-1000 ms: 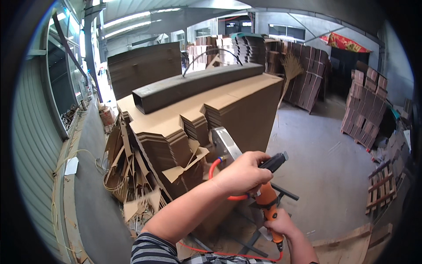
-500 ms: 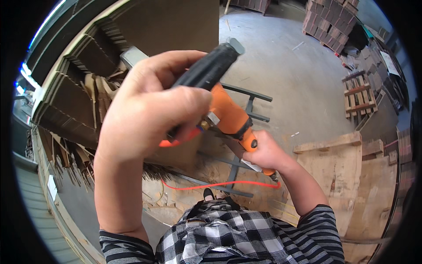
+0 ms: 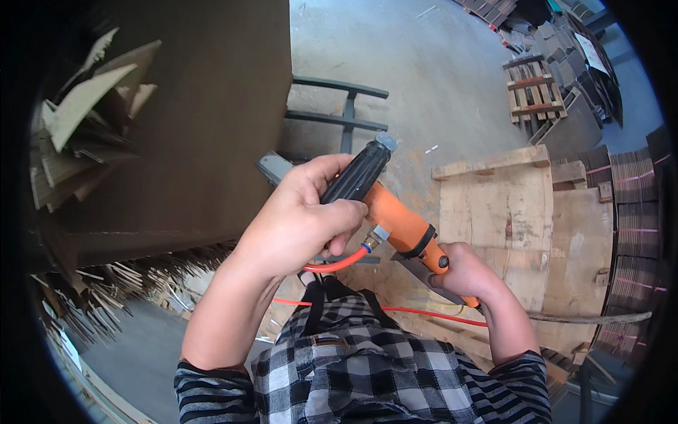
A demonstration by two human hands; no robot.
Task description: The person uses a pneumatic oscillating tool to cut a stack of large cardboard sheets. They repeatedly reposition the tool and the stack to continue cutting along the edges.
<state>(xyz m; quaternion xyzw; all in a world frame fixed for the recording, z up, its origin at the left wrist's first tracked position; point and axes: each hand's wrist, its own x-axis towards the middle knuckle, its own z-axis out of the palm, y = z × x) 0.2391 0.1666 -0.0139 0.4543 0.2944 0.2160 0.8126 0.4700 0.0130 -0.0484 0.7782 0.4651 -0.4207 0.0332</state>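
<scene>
An orange air tool [image 3: 395,218] with a ribbed black side handle [image 3: 357,173] is held in front of my body. My left hand [image 3: 289,215] is closed round the side handle, thumb laid over it. My right hand [image 3: 470,271] grips the rear end of the tool; its fingers are partly hidden behind it. A grey metal end [image 3: 273,168] shows just beyond my left hand, close to a tall brown cardboard stack [image 3: 212,106]. The red air hose [image 3: 438,315] joins a brass fitting by my left fingers and also crosses in front of my apron.
Ragged cardboard strips [image 3: 92,106] stick out at the left, with more [image 3: 141,275] along the stack's lower edge. A dark metal frame [image 3: 349,113] lies beyond my hands. Wooden boards [image 3: 494,212], bundled cardboard [image 3: 635,233] and a pallet [image 3: 534,92] are at right.
Both hands have lowered the tool nearer my body and to the right in view. The view has shifted, bringing the cardboard stack closer and larger on the left. Both grips stay closed.
</scene>
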